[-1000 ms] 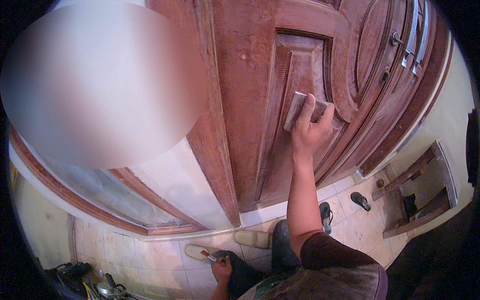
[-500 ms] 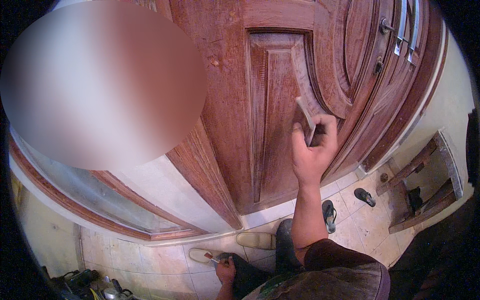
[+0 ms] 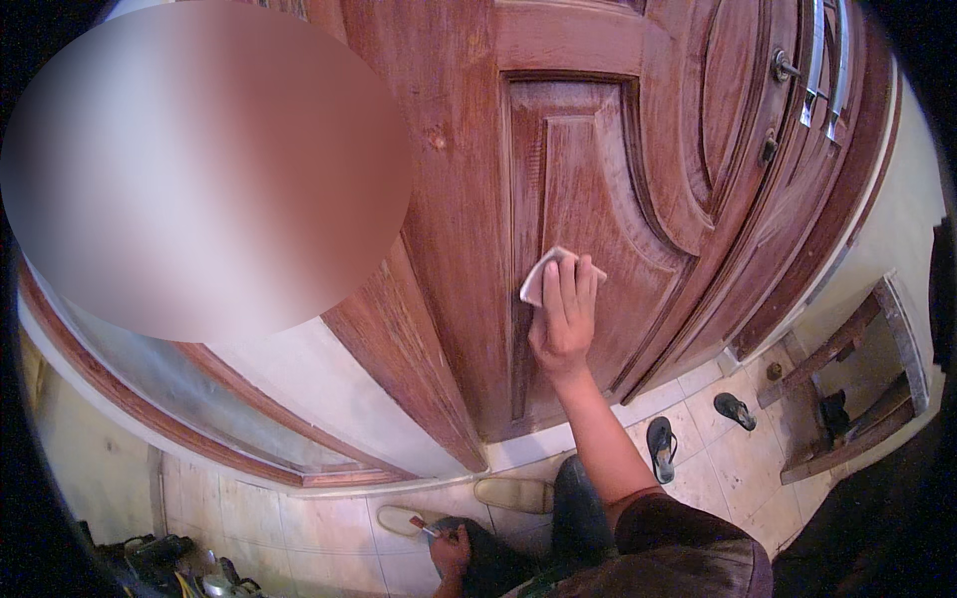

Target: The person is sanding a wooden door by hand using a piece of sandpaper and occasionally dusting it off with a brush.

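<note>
My right hand (image 3: 565, 324) presses a folded, pale piece of sandpaper (image 3: 539, 280) against the lower panel of the reddish-brown wooden door (image 3: 454, 249). Its fingers lie over the sheet, near the left side of the raised centre panel (image 3: 608, 209). The wood there looks dusty and whitish along the mouldings. Low down, by my knee, my left hand (image 3: 452, 550) is closed around a small paintbrush (image 3: 423, 526) with a reddish tip. Part of the brush is hidden in the fingers.
A pair of beige slippers (image 3: 513, 493) and black flip-flops (image 3: 661, 448) lie on the tiled floor. To the right stands a worn wooden frame (image 3: 847, 379). Tools and cables (image 3: 164, 558) sit at the lower left. Door handles (image 3: 783, 67) show at the upper right. A blurred patch covers the upper left.
My right hand has moved left and slightly down, from beside the curved moulding onto the panel's left part. The sandpaper now lies flatter under the fingers. My left hand stays about where it was.
</note>
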A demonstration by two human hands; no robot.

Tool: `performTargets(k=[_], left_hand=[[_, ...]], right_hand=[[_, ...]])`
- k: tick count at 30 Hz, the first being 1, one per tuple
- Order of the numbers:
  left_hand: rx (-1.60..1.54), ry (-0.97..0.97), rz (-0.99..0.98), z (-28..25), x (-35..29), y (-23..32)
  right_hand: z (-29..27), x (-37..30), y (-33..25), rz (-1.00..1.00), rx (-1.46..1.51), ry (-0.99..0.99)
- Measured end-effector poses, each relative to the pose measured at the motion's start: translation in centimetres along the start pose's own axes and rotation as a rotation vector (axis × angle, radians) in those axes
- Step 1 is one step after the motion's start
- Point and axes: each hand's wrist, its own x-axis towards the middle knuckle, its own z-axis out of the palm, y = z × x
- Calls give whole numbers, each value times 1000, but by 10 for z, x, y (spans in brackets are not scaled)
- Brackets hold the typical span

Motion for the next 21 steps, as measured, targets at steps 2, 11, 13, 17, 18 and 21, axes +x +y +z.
performTargets(k=[2,11,13,17,18,21], left_hand=[[7,-23,-9,0,2,-6],[-67,-73,-153,2,6,3],[1,-65,-66,1,0,-2],[-57,-41,-135,-24,-7,23],[-20,-37,-200,-13,-5,14],[-109,-55,-107,-21,-1,23]], right_hand=[[-2,14,-5,13,40,-13],[-8,29,6,-90,79,-29],[-7,3,10,-103,73,-70],[-10,92,-2,-185,132,-38],[-13,117,-3,-198,109,-3],[-7,93,-5,-143,128,33]])
